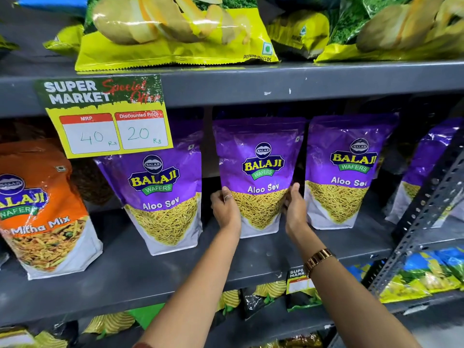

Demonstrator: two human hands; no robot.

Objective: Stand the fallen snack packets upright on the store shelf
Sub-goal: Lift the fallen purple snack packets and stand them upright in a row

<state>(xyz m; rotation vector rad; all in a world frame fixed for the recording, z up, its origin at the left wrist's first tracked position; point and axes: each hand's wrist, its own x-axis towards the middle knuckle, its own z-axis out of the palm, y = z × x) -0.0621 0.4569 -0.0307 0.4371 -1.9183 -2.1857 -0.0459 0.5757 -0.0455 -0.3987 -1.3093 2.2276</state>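
A purple Aloo Sev packet (259,169) stands upright in the middle of the grey shelf (120,277). My left hand (224,209) grips its lower left edge and my right hand (295,208) grips its lower right edge. Left of it stands a second purple Aloo Sev packet (163,197), tilted a little to the left. A third purple packet (344,172) stands upright on the right. A fourth purple packet (424,172) leans at the far right, partly hidden by the shelf post.
An orange Mitha Mix packet (42,212) stands at the far left. A yellow price card (108,116) hangs from the shelf above, where green-yellow wafer bags (175,31) lie. A slotted metal post (426,202) rises on the right. More packets fill the lower shelves.
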